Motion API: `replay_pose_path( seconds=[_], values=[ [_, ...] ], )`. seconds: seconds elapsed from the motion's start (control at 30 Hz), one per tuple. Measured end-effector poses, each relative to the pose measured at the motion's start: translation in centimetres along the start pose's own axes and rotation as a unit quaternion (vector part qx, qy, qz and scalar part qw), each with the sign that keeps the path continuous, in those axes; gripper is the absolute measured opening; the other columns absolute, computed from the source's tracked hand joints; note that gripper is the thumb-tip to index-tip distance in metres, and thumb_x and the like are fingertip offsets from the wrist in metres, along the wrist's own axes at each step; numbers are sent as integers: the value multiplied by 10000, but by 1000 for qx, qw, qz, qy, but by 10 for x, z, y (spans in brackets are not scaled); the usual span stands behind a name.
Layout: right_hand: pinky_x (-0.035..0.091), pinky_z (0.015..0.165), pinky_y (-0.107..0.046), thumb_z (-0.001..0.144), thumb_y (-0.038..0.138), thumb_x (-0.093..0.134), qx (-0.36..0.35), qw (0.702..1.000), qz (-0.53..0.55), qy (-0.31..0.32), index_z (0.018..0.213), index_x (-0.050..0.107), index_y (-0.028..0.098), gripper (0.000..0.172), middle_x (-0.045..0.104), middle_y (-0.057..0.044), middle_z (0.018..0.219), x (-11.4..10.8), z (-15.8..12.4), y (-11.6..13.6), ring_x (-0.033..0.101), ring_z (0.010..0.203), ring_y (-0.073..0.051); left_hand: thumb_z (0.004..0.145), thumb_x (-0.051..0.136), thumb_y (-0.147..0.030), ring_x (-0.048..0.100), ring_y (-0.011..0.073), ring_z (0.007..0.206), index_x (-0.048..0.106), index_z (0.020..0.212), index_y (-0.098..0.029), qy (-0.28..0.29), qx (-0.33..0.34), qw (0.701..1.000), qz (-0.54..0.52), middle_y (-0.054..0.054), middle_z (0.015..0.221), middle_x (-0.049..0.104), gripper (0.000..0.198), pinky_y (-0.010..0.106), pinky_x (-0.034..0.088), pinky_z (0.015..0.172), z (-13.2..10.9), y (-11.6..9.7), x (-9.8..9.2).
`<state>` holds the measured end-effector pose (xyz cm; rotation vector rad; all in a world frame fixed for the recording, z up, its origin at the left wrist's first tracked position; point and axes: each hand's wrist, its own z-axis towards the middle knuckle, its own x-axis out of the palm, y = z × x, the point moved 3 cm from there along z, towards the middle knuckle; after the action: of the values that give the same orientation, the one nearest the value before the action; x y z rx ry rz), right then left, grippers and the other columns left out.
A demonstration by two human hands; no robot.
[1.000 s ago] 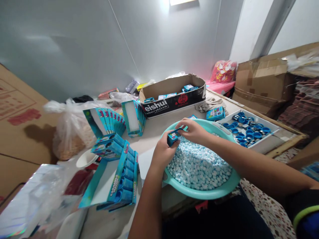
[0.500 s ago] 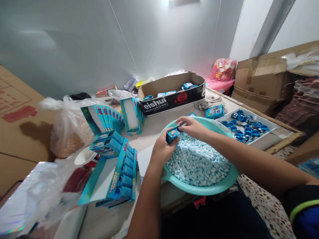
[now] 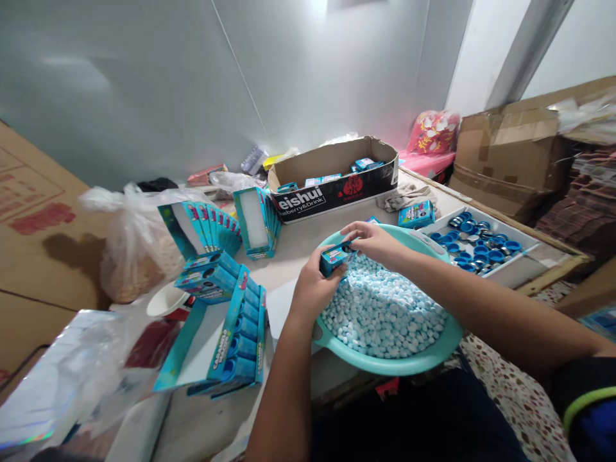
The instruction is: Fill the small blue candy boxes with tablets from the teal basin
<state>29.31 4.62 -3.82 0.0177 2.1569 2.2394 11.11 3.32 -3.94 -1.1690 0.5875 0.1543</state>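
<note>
**A small turquoise cardboard carton [image 3: 335,258] is being held over a round pale-turquoise plastic basin [image 3: 385,367]**

Right in front of me, the person's left hand [image 3: 317,282] is cradling the carton, with its fingers [image 3: 323,264] curled closed around the side. The right hand [image 3: 373,244] is reaching in from 3 o'clock, its fingertips [image 3: 350,246] nearly closed and pinching the carton's upper end. The carton is lying almost level, just above a heaped mound of round pale-blue-and-white candies [image 3: 385,314] filling the basin.

Beyond the hands, at about 2 o'clock, a shallow white partitioned tray [image 3: 513,273] is holding scattered blue and silver round lids [image 3: 474,240]. A turquoise printed carton [image 3: 416,215] is sitting beside it. At 9 o'clock, turquoise cardboard display boxes with rows of blue tubes [image 3: 235,343] are standing in a loose cluster on the pale tabletop [image 3: 308,247], and a clear plastic bag of tan contents [image 3: 137,263] is slumping behind them.

Farther off at 12 o'clock, an open brown corrugated cardboard box with a black printed band [image 3: 332,202] is holding more small turquoise cartons. At 1 o'clock, a red-patterned pink bag [image 3: 433,133] is resting against the wall.
</note>
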Motion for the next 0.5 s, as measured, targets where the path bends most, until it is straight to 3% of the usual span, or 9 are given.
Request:
replay_pose_path(
  seconds=[0.1,0.2,0.33,0.4,0.5],
  values=[
    [445,612,-247,744,142,593,24,999,-35,-2,1076,678,192,347,714,-43,926,-2,3,-2,617,778,-171,866,748,-367,673,271,1115,632,1300,-227,-11,-6,1000,-14,80,1208,722,470,392,506,986,1,1,-1],
    [507,723,-280,868,169,482,44,981,-188,5,1180,660,181,359,721,-85,1043,-5,6,-5,665,924,-212,870,744,-370,672,273,1136,630,1281,-222,-28,-10,999,-30,89,1221,717,451,395,510,997,2,3,-1],
    [483,1017,-423,964,269,462,47,877,-474,65,1322,641,175,411,641,-177,1337,-2,1,-11,598,1248,-335,873,743,-380,674,273,1146,625,1258,-213,-61,-11,997,-49,100,1230,713,436,395,521,998,4,4,-3],
    [485,1022,-507,946,420,571,75,852,-508,102,1319,664,170,458,612,-226,1369,2,-5,-16,584,1266,-419,872,746,-385,677,274,1147,625,1248,-210,-67,-12,996,-52,102,1225,716,432,395,525,995,4,4,-2],
    [498,1027,-519,893,633,634,81,828,-521,190,1449,584,165,728,553,-256,1438,12,-15,-20,577,1292,-447,874,747,-393,681,268,1143,624,1249,-215,-62,-14,997,-54,95,1216,721,433,390,528,992,4,3,-2]
  ],
)
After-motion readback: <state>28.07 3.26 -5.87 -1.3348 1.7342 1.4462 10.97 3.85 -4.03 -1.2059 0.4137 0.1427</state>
